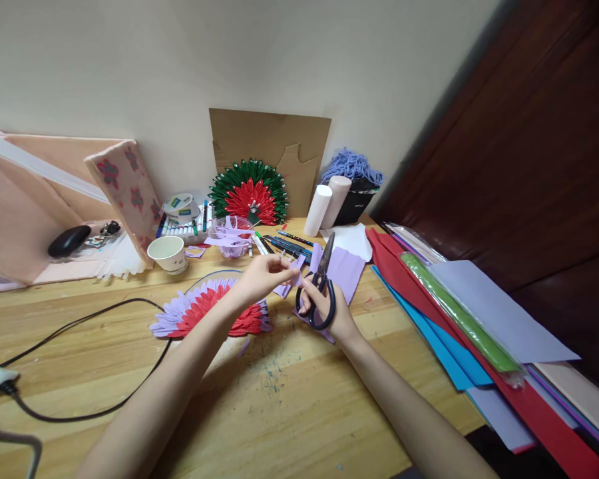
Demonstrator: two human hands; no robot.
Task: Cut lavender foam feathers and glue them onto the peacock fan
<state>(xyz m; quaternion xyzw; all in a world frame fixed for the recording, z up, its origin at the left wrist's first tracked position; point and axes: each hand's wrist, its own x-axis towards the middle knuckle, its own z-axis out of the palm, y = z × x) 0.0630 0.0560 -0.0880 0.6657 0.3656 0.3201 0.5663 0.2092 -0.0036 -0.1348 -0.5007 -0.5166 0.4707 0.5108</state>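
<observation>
My left hand [263, 276] pinches a small piece of purple paper [297, 264] near the middle of the table. Close beside it, my right hand [324, 306] is wrapped about a pair of scissors [323, 266] with dark handles, the blades pointing up and away. Its fingertips come near the same purple piece; whether they touch it I cannot tell. Beneath and behind the scissors lie larger sheets of purple crepe paper [347, 269]. Partly hidden by my left forearm is a fan of purple and red paper petals [194, 309].
A green and red petal fan [252, 196] leans on cardboard [269, 126]. A paper cup [168, 255], a bowl of purple strips [231, 236] and pens [289, 246] stand nearby. Coloured paper [459, 332] is stacked right; a black cable [104, 416] loops left.
</observation>
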